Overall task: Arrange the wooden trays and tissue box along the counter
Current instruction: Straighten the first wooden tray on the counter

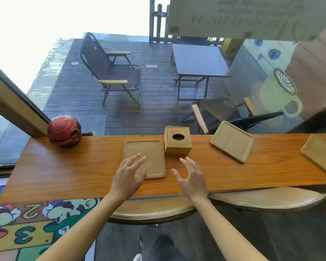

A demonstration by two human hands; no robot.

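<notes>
A wooden tray (149, 151) lies flat on the counter (73, 170) in front of me. My left hand (129, 176) hovers over its near left corner, fingers spread, holding nothing. A wooden tissue box (177, 141) with an oval hole on top stands just right of that tray. My right hand (191, 178) is open over the counter, a little short of the box. A second tray (231, 141) lies turned at an angle further right. A third tray (322, 154) is cut off by the right edge.
A red helmet (64, 130) rests at the counter's back left, against the window. Beyond the glass are a deck, folding chairs and a table. Two curved chair backs (252, 199) stand below the counter's near edge. A painted wall is at lower left.
</notes>
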